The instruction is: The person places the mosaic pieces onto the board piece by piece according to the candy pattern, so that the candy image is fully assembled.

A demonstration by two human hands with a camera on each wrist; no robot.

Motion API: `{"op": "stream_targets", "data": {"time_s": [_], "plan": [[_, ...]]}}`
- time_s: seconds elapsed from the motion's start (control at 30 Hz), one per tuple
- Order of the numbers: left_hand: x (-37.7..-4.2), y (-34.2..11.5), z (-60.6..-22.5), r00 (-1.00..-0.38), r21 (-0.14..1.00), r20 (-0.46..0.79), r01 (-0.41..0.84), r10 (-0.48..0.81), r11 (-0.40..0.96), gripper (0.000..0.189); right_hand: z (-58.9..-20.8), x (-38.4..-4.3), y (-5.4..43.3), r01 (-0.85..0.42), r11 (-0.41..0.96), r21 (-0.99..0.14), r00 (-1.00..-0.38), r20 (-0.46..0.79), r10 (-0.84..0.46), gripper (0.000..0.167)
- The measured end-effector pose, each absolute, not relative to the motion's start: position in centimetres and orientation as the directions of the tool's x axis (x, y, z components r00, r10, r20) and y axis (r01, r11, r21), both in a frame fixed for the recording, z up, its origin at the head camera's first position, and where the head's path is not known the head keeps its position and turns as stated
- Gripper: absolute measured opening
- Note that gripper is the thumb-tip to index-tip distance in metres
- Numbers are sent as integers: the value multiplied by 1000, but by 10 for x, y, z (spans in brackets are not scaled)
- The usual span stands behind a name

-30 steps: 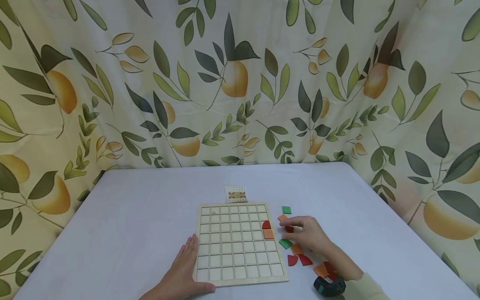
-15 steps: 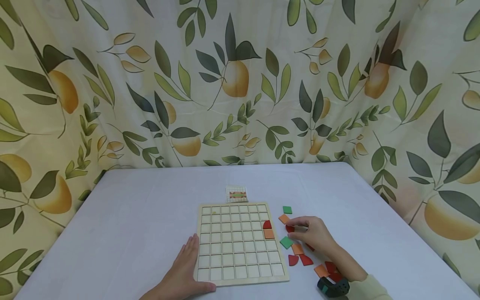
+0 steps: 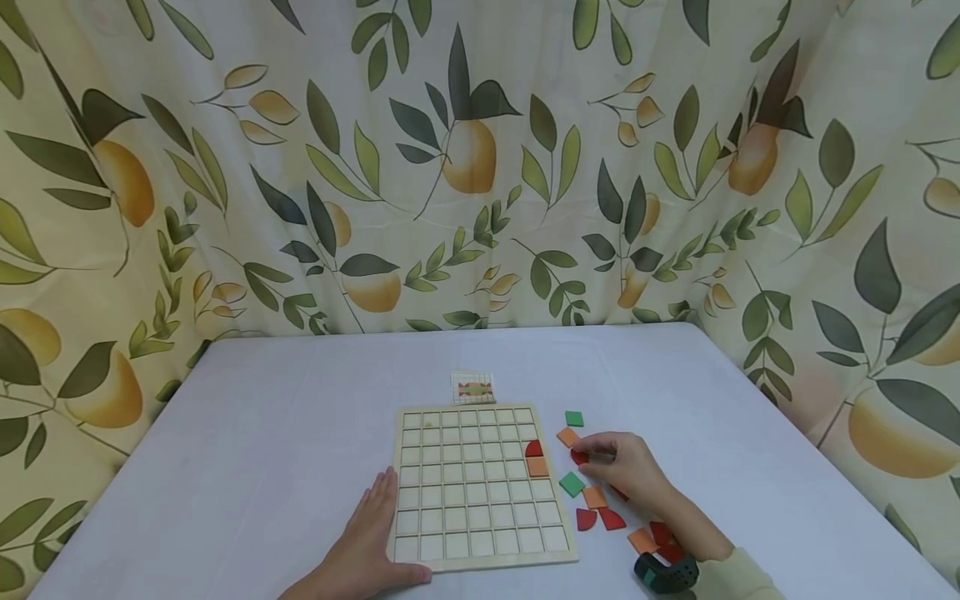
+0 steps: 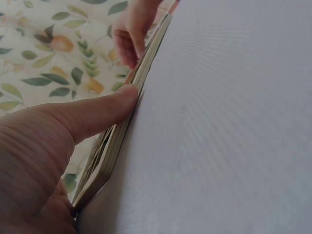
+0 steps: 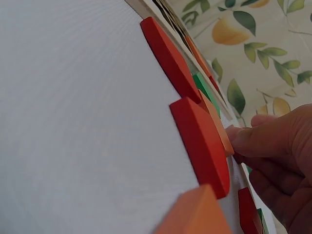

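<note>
My left hand (image 3: 358,540) lies along the left side of a wooden grid board (image 3: 480,566), its fingers straight and the thumb on the front edge. In the left wrist view that thumb (image 4: 97,116) presses against the board's side. Beside the board's right edge, my right hand (image 3: 626,468) pinches a red quarter-round tile (image 3: 578,457) between thumb and index finger. On the board, a red quarter-round piece (image 3: 533,449) sits directly behind an orange square (image 3: 537,467) in the rightmost column.
Loose tiles lie right of the board: green squares (image 3: 573,418) (image 3: 572,484), orange squares (image 3: 568,437) (image 3: 595,497) and several red quarter-rounds (image 3: 587,519). A small pattern card (image 3: 473,389) stands behind the board. A leaf-patterned curtain (image 3: 480,250) surrounds the white table (image 3: 285,433).
My right hand has shifted slightly right and closed its thumb and index finger on the red quarter-round tile. The left hand and the board have stayed in place.
</note>
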State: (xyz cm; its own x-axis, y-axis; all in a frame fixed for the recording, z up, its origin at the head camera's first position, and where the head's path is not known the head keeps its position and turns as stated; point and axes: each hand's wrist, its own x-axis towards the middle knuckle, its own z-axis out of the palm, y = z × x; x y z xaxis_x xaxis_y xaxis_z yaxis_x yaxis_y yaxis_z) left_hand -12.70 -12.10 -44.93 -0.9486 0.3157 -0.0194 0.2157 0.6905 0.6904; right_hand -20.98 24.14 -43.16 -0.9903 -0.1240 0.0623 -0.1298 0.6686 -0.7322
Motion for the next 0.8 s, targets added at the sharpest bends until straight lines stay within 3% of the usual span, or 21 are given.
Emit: {"op": "stream_targets", "data": {"time_s": [0.8], "plan": [[-126, -122, -450, -947, 691, -15, 221, 320, 689, 133, -432, -209, 247, -103, 678, -728, -993, 42, -107, 29]]}}
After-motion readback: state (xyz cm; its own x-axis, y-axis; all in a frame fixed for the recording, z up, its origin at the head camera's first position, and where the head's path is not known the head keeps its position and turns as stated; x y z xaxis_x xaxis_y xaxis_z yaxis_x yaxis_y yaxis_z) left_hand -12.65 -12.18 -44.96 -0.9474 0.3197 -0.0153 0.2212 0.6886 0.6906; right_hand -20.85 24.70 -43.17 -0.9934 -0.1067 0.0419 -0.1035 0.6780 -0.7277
